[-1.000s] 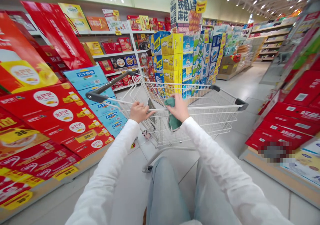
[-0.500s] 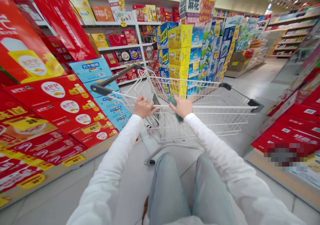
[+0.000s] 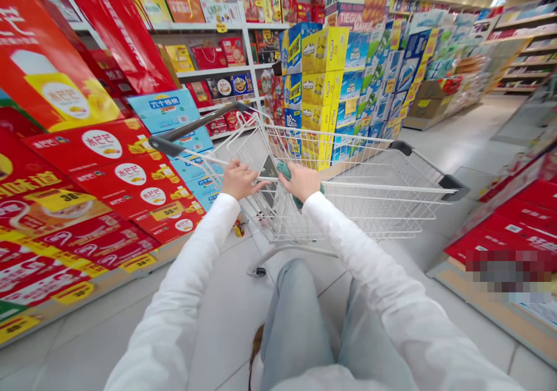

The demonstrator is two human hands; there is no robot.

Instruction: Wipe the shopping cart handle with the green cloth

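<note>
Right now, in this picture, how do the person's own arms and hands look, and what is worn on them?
Long white sleeves cover both arms: the left sleeve and the right sleeve. They are of a smooth, loose fabric with soft folds and reach to the wrists. The left hand and the right hand are bare, without gloves. No cables or markings show on the sleeves.

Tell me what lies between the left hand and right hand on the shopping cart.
In the head view: a dark flat object, behind the cart's white wire rail, and a green cloth at the right hand.
</note>
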